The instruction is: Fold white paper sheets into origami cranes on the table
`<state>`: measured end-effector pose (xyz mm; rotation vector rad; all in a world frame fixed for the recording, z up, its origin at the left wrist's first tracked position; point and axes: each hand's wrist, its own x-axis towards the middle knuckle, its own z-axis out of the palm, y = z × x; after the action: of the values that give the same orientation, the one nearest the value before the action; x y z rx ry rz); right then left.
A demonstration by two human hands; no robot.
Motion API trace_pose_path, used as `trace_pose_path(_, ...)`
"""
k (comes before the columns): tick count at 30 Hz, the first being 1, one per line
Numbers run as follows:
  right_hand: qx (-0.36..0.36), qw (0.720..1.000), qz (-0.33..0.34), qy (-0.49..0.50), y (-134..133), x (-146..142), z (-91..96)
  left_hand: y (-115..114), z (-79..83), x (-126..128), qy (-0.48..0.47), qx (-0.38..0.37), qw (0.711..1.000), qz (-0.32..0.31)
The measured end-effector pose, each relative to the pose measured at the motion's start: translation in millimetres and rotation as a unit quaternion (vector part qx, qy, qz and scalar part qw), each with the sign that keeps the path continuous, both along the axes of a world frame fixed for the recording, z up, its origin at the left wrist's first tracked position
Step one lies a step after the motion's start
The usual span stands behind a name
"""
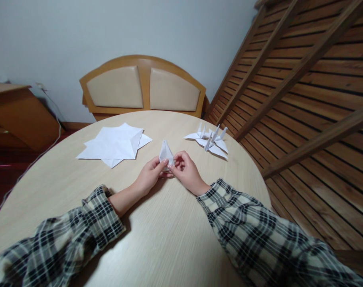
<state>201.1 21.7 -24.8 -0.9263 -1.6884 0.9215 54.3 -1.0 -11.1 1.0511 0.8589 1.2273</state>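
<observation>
Pale wall (169, 28) and a wooden headboard (146, 87) stand behind a round counter (169, 239), with slatted wood (307, 103) slanting along its right side. Loose white sheets (112, 142) overlap on the left and folded paper cranes (211, 144) cluster on the right, a split that probably keeps flat paper and folded shapes from mixing. Spread wings likely steady the cranes. Between these 2 groups, nearer the person, a small folded paper piece (166, 152) is held with its tip toward the headboard, presumably leaving its lower part to the thumbs. Left hand (150, 174) and right hand (188, 173) both have their grip closed on it, fingers curled. Both forearms angle inward from plaid sleeves (268, 235), wrists low over the counter.
</observation>
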Motion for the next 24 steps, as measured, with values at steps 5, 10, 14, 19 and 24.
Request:
trace_pose_path(5, -0.021, 1.0, 0.003, 0.023, -0.6, -0.5, -1.5, -1.1, 1.1, 0.4, 0.001, 0.007, 1.0, 0.0)
trace_pose_path(10, -0.052, 0.997, 0.027, 0.047, 2.3, -0.6, -3.4, -0.4, 0.7, -0.4, -0.004, 0.0, 1.0, -0.005)
trace_pose_path(14, -0.088, 0.992, 0.043, 0.076, 4.1, -1.9, -2.4, 1.3, -2.2, -1.0, -0.001, -0.005, 1.0, -0.006)
trace_pose_path(19, -0.137, 0.983, 0.058, 0.107, 3.0, -3.6, 0.8, 2.5, -7.2, -2.3, 0.035, 0.008, 0.999, 0.003)
trace_pose_path(24, -0.137, 0.985, 0.061, 0.09, 1.5, -3.0, 2.8, 3.7, -10.9, -4.9, 0.099, 0.046, 0.994, 0.007)
